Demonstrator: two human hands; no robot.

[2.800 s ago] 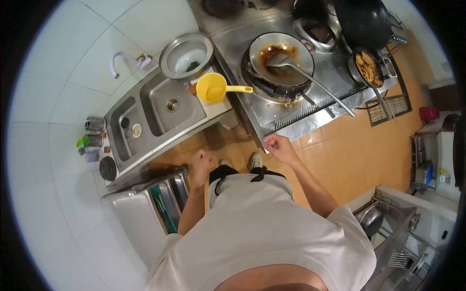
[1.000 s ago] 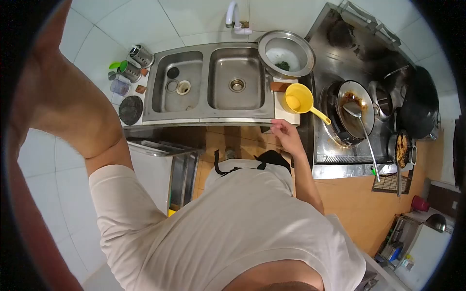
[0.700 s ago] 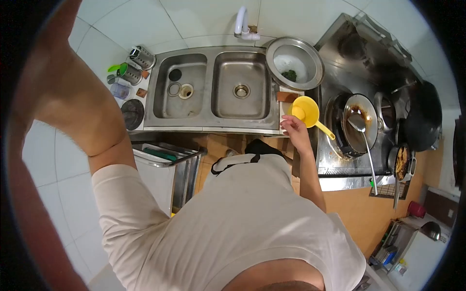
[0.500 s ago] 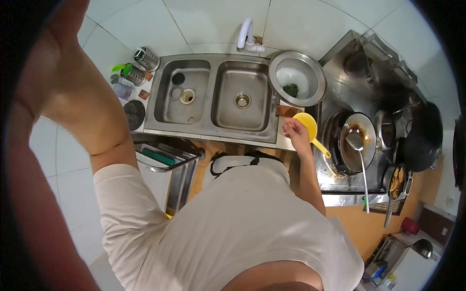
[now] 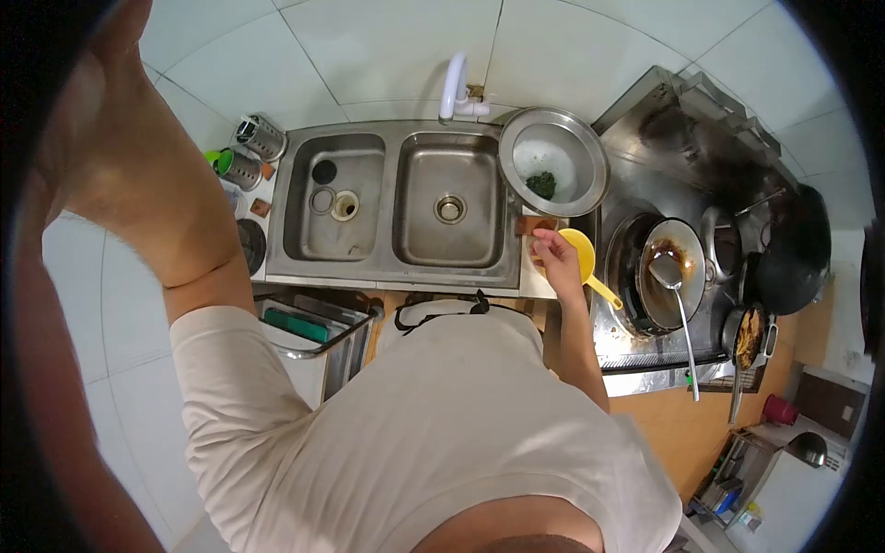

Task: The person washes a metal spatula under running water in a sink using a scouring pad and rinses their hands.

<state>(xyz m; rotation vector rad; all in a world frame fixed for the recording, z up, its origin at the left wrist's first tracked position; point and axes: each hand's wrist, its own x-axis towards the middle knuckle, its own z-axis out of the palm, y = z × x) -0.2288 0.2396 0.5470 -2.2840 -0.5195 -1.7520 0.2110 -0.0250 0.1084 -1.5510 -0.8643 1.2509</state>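
Note:
My right hand (image 5: 560, 265) is by the counter's front edge, its fingers loosely bent and slightly apart, with nothing visible in them. It overlaps the left side of a yellow dipper (image 5: 578, 251), whose handle slants away toward the stove. Just beyond the fingertips lies a reddish-brown block (image 5: 536, 224). Behind it, a wide steel basin (image 5: 553, 115) holds a white foamy layer and a dark green clump (image 5: 541, 185). My left arm rises close to the camera along the left side; its hand is beyond the frame.
A double-bowl steel sink (image 5: 390, 198) with a white faucet (image 5: 454, 88) is ahead. To the right, a stained pan (image 5: 654, 286) with a metal spatula (image 5: 678, 304), a small frying pan (image 5: 749, 336) and a black wok (image 5: 793, 258) crowd the stove. Utensil holders (image 5: 263, 138) stand left.
The view has shifted a little, so the sink and faucet sit lower and farther left. My right hand stays beside the dipper, and my left arm remains raised.

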